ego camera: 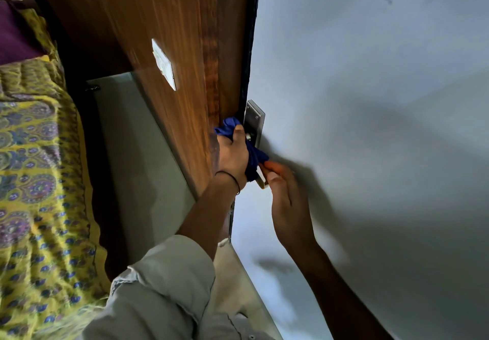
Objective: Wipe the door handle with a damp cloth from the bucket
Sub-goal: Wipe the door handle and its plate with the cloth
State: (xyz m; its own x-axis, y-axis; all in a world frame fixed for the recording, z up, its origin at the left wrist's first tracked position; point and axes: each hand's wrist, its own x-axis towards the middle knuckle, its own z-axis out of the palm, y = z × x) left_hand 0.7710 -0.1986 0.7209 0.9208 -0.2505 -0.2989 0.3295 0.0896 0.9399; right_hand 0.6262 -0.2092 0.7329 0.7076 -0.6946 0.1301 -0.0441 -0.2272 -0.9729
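**Cloth on the lever, wipe under way**

Far out from the fingers, a yellow patterned bedspread (34, 170) fills the room's edge; grey floor (137, 154) runs between it and a wood-grain panel (164, 48) carrying a white switch plate (164, 64)

Left hand (232, 154), sleeve rolled and a thin black band at the wrist, is closed round a bunched blue cloth (254, 159). The thumb lies over the top of the wad; the other fingers are curled under, out of sight. The cloth wraps the door handle (260, 181), so only its pale tip shows below the fist. One tuft of cloth (229, 125) sticks out above the thumb

Just beyond the thumb tip: steel backplate (253, 122), screwed to the pale grey door (370, 101), beside its dark edge

Right hand (288, 202) comes up from below. Its fingertips (275, 169) are close together and touch the cloth's lower end near the lever tip. Whether they pinch it or only steady it, I cannot tell; that area is blurred

No bucket in sight

Judgement: this is the wiping step itself, with the cloth already fetched. Next move likely calls for sliding the gripped cloth along the lever to its tip, then the backplate, which looks untouched by the cloth
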